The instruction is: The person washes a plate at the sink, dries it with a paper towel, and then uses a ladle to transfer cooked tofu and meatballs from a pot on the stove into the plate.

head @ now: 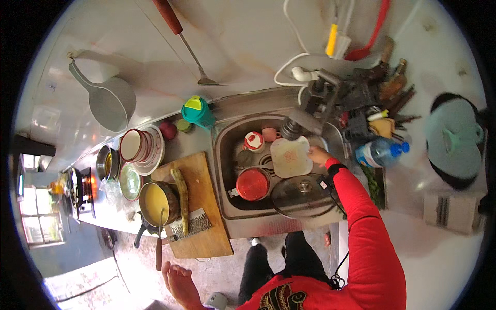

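Observation:
My right hand is at the right edge of a square white plastic container in the steel sink, its fingers closed on the rim. Beside the container are a red round pot or bowl, a red-and-white lidded cup, a pink mug and a glass pot lid. A dark faucet head hangs over the container's upper edge. My left hand is held in the air, fingers apart and holding nothing, below the cutting board and near the ladle's wooden handle.
On the left, a wooden cutting board bears a pot of yellow liquid, a long gourd and a cleaver. Stacked bowls stand beyond. A lit stove is far left; a knife rack and plastic bottle are right.

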A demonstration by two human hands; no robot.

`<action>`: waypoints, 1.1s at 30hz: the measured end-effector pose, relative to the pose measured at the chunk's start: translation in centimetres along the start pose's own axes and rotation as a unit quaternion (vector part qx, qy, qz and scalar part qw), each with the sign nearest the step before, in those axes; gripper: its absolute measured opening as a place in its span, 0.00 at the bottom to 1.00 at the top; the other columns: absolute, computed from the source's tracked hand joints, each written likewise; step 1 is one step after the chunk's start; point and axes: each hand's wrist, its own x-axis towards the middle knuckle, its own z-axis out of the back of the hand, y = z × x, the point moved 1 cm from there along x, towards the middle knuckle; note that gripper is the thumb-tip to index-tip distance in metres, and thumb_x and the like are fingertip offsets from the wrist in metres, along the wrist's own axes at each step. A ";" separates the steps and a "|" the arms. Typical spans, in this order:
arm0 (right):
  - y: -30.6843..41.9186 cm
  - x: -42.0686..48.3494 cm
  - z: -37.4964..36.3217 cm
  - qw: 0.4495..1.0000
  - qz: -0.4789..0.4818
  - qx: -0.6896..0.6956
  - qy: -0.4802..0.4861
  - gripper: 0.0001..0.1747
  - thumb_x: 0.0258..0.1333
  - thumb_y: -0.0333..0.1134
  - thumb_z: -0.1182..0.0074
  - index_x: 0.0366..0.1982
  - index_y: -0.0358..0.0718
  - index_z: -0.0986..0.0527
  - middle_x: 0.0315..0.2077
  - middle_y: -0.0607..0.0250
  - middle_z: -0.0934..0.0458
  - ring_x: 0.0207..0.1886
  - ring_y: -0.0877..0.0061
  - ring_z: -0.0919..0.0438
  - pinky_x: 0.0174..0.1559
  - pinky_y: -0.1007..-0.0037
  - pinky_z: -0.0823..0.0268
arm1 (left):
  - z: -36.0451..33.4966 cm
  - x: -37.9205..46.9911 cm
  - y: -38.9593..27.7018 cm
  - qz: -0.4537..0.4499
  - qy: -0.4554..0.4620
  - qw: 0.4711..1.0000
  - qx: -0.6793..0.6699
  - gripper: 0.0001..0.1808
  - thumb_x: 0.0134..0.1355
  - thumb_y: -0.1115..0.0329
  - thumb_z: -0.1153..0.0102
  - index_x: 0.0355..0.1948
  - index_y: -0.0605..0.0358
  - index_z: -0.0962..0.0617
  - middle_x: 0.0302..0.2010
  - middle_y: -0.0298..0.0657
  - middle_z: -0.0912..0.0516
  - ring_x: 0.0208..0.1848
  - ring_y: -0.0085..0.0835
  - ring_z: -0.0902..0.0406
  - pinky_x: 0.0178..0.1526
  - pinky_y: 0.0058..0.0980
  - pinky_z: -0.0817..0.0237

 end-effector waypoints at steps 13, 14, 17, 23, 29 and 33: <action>-4.7 6.2 -6.1 0.998 -0.012 -0.057 -0.039 0.32 0.54 0.40 0.48 0.58 0.29 0.35 0.39 0.48 0.21 0.35 0.68 0.19 0.29 0.64 0.26 | -1.5 -3.0 2.5 0.055 0.002 0.998 -0.020 0.25 0.71 0.59 0.52 0.65 0.54 0.37 0.43 0.38 0.25 0.44 0.31 0.29 0.48 0.34 0.35; -4.6 6.0 -5.8 0.999 -0.018 -0.043 -0.023 0.32 0.54 0.39 0.48 0.58 0.29 0.35 0.38 0.48 0.20 0.34 0.68 0.19 0.28 0.64 0.26 | -2.2 -3.0 2.8 0.035 -0.023 0.999 -0.010 0.23 0.70 0.60 0.51 0.63 0.54 0.35 0.41 0.36 0.25 0.40 0.28 0.29 0.44 0.30 0.35; -4.1 5.3 -5.0 0.998 -0.037 0.018 0.039 0.32 0.54 0.38 0.48 0.58 0.29 0.36 0.36 0.48 0.20 0.31 0.69 0.19 0.26 0.66 0.27 | -4.1 -2.8 3.1 0.007 -0.067 0.998 0.019 0.21 0.67 0.62 0.49 0.60 0.55 0.32 0.36 0.32 0.26 0.33 0.22 0.29 0.35 0.22 0.36; 1.1 2.6 -1.8 0.991 -0.071 0.094 0.069 0.33 0.53 0.36 0.48 0.59 0.29 0.37 0.31 0.49 0.19 0.25 0.70 0.19 0.21 0.68 0.28 | -7.3 -0.2 3.1 -0.018 0.020 0.999 -0.017 0.16 0.69 0.63 0.51 0.54 0.57 0.28 0.33 0.37 0.25 0.33 0.26 0.29 0.38 0.26 0.36; 4.8 -4.6 3.5 0.983 -0.056 0.138 -0.110 0.13 0.52 0.30 0.51 0.38 0.28 0.25 0.18 0.58 0.22 0.14 0.74 0.25 0.15 0.70 0.35 | -11.0 1.7 3.5 0.006 0.172 0.985 0.006 0.17 0.69 0.62 0.51 0.55 0.57 0.28 0.36 0.38 0.24 0.36 0.24 0.28 0.39 0.23 0.34; 4.2 -10.3 7.0 0.980 -0.043 0.179 -0.071 0.11 0.54 0.31 0.50 0.30 0.28 0.24 0.16 0.60 0.24 0.12 0.75 0.28 0.14 0.71 0.36 | -14.6 1.6 6.1 0.114 0.285 0.948 0.080 0.19 0.70 0.62 0.51 0.58 0.60 0.30 0.46 0.43 0.20 0.41 0.28 0.23 0.44 0.26 0.31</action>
